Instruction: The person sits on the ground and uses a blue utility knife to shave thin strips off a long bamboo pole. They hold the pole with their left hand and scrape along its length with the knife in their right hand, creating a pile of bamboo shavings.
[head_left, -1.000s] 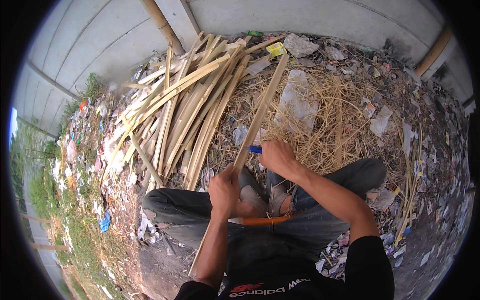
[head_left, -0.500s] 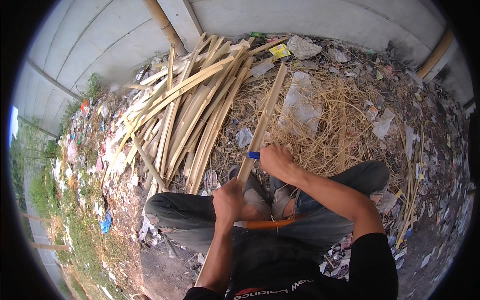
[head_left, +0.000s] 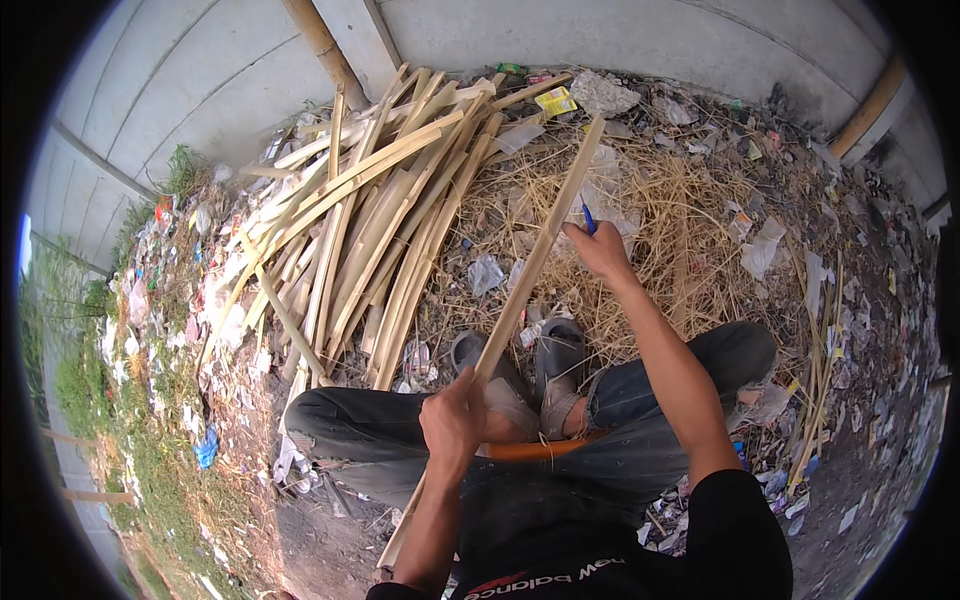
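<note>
A long pale bamboo strip [head_left: 540, 250] slants up and away between my legs, its far end raised over the litter. My left hand [head_left: 453, 418] is closed around its lower part, and the strip's tail comes out behind the wrist toward my lap. In my right hand [head_left: 603, 250] is a blue-handled tool [head_left: 589, 220], its handle poking up from the fist; its working end is too small to make out. This hand is close to the right side of the strip's upper half. My sandalled feet [head_left: 560, 360] are beneath the strip.
A heap of bamboo strips [head_left: 390, 220] lies on the ground to the far left. Dry shavings [head_left: 680, 230] cover the ground ahead right, with a pale rock [head_left: 604, 94] by the concrete wall [head_left: 620, 40]. Thin slivers [head_left: 822, 370] lie at right. Scattered litter surrounds me.
My right hand has moved up and away along the strip with the blue-handled tool. The strip's far end has shifted right, while my left hand keeps its grip nearly in place.
</note>
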